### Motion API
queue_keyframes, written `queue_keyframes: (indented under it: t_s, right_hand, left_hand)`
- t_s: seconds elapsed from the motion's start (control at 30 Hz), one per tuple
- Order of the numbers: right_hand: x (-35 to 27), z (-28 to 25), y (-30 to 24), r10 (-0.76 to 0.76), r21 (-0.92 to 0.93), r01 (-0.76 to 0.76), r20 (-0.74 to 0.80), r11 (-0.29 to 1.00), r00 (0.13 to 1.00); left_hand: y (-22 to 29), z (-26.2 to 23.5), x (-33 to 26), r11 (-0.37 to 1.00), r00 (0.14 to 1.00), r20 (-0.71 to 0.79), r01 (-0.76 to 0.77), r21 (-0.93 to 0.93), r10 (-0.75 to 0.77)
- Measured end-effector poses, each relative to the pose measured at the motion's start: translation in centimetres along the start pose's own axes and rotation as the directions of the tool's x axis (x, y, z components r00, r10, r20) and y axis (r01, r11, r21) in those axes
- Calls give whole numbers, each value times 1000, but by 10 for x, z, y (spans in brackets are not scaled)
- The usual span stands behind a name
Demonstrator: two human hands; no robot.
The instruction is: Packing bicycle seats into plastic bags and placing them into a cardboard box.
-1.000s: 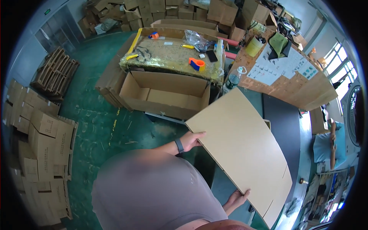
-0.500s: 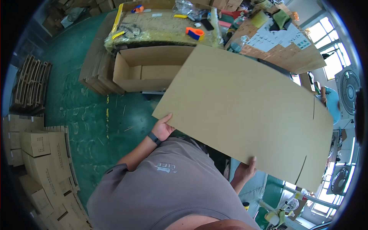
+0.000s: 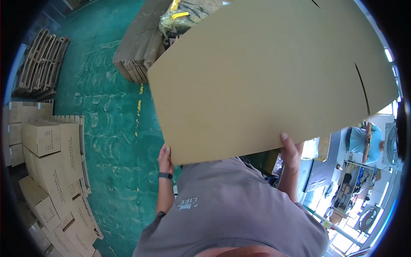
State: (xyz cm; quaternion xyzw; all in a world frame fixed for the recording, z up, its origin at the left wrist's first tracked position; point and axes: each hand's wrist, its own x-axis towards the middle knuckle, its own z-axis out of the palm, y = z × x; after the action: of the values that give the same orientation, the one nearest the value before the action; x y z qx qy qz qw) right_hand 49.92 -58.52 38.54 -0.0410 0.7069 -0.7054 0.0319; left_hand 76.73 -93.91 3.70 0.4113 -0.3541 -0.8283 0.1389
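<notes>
A large flat cardboard sheet (image 3: 257, 85) with dark slits near its right end spans the space in front of me, lifted off the floor. My left hand (image 3: 165, 156), a dark band on its wrist, grips the sheet's near left corner with the thumb near the edge. On the near edge further right, my right hand (image 3: 292, 150) is closed around the board, thumb on top and fingers out of sight beneath. The sheet covers most of the worktable beyond it.
Folded cardboard (image 3: 139, 47) stands in a stack at the far left of the sheet. Wooden pallets (image 3: 40, 64) and piled cartons (image 3: 55, 158) line the left. A yellow cutter (image 3: 180, 15) lies on the plastic-wrapped surface. At the right, another person (image 3: 366, 141) stands near a fan (image 3: 391, 143).
The sheet has swung closer and its left end has turned toward me, both hands still on it. The view has turned rightward, and the open box is hidden now.
</notes>
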Motion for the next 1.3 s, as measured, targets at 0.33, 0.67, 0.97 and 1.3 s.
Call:
queue_keyframes:
  t_s: [0.33, 0.67, 0.97, 1.3]
  right_hand:
    - [241, 171, -13, 1, 1, -2, 637, 1000, 771]
    - [374, 424, 49, -224, 342, -71, 744, 937, 630]
    - [376, 294, 335, 441, -523, -32, 683, 852, 583]
    - [365, 154, 374, 664, -647, -593, -176, 478, 727]
  left_hand:
    - [51, -36, 54, 868, 980, 186, 151, -473, -70]
    - [185, 22, 194, 732, 969, -83, -231, -641, 233]
    - [343, 51, 494, 827, 988, -30, -141, -545, 149]
    - [315, 82, 784, 921, 956, -102, 230, -314, -274]
